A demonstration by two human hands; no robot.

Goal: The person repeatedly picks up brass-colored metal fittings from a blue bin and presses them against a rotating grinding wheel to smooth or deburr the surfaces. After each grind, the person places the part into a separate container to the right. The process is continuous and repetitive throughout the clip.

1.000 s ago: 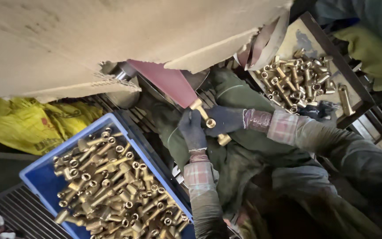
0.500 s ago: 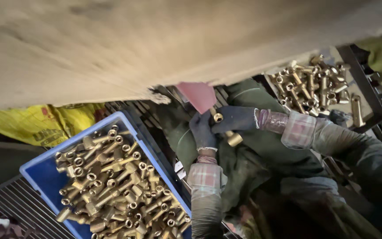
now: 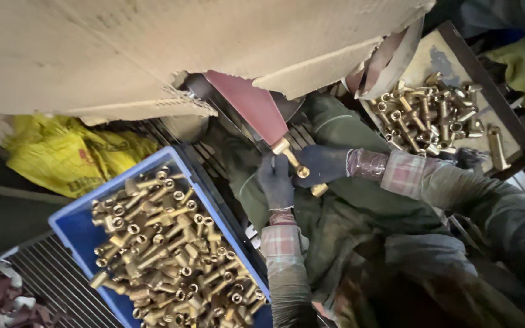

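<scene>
Both hands wear dark gloves and grip one brass fitting [image 3: 293, 159] in the middle of the view. My left hand [image 3: 276, 182] holds it from below. From the right, my right hand [image 3: 321, 164] closes over its lower end. The fitting's upper tip presses against a reddish sanding belt [image 3: 250, 106] that slants down from under a cardboard sheet [image 3: 153, 48].
A blue crate [image 3: 77, 228] at lower left is heaped with several brass fittings [image 3: 165, 243]. A dark tray [image 3: 457, 51] at upper right holds more brass fittings [image 3: 426, 118]. A yellow bag [image 3: 62, 152] lies at left. A ribbed grating [image 3: 50, 282] shows at bottom left.
The view has shifted; the cardboard covers less than half a second ago. Both hands still hold the fitting against the belt, little changed.
</scene>
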